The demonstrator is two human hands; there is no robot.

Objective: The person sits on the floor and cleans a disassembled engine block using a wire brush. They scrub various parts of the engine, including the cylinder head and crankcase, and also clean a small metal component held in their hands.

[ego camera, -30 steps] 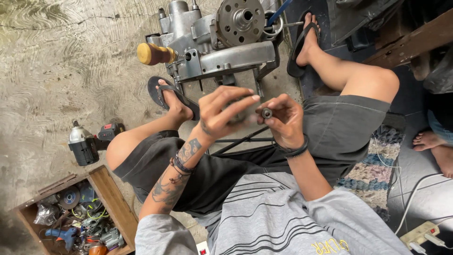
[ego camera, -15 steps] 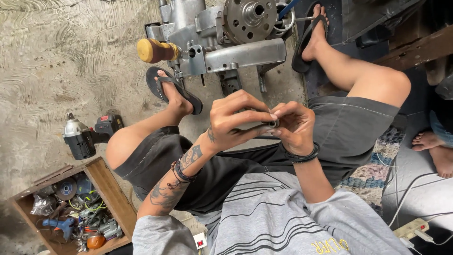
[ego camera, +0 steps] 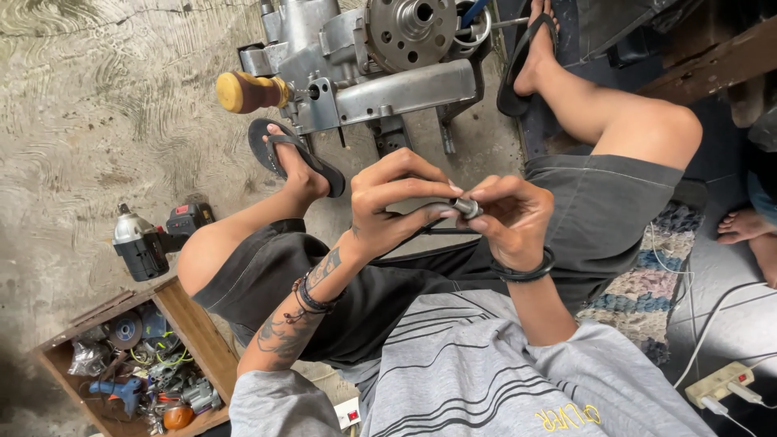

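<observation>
Both hands, left hand (ego camera: 388, 206) and right hand (ego camera: 510, 218), grip a small grey metal part (ego camera: 467, 208), not yet fitted to the grey metal engine casing (ego camera: 380, 65).

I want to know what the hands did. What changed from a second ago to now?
The left hand closed in on the right hand, and now both pinch the small grey metal part between their fingertips; earlier the right held it alone. The grey metal engine casing, the black cordless drill and the wooden box of tools stayed on the floor as before.
</observation>
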